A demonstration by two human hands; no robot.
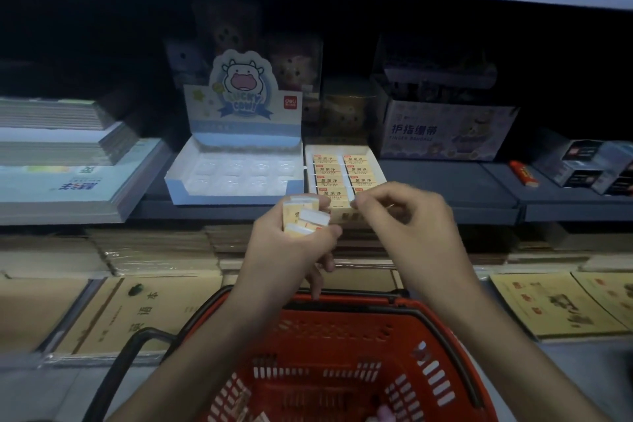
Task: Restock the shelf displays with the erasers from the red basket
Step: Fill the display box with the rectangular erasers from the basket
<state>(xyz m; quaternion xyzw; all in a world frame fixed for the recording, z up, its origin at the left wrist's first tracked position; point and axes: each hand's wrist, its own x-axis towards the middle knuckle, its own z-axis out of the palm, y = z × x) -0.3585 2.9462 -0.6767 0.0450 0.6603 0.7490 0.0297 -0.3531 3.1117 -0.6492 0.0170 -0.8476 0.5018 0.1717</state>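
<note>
My left hand [291,243] is shut on a small stack of yellow-and-white erasers [306,216], held just in front of the shelf edge. To its right, my right hand [404,216] pinches its fingertips together over the front right corner of the yellow eraser display box [337,149], which holds two columns of yellow erasers [342,175]; whether an eraser sits between those fingers is hidden. The red basket [346,346] is below my arms, with a few erasers [383,416] at its bottom.
A blue-and-white "Lucky Cow" display box [236,161] with bare moulded pockets stands left of the eraser box. A finger-bandage carton [442,130] stands to the right, stacked notebooks [65,154] to the left. Brown exercise books [144,312] fill the lower shelf.
</note>
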